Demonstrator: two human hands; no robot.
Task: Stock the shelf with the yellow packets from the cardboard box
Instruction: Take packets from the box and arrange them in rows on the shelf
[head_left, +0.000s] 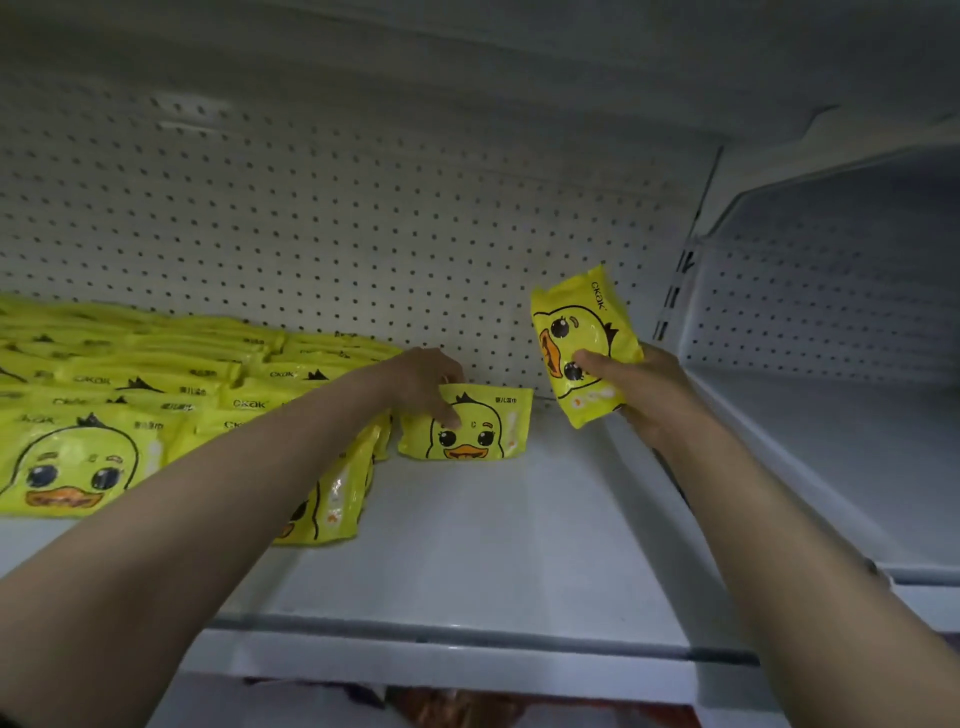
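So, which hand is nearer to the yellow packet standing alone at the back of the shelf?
Left. The left hand grips the top edge of the standing packet. The right hand is apart, to its right, holding a second packet above the shelf.

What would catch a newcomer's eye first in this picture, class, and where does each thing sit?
First, the bright yellow duck-face packets stacked in rows on the left of the white shelf. Next, the left hand grips the top of a lone packet standing near the pegboard back wall. The right hand holds a tilted packet in the air to its right.
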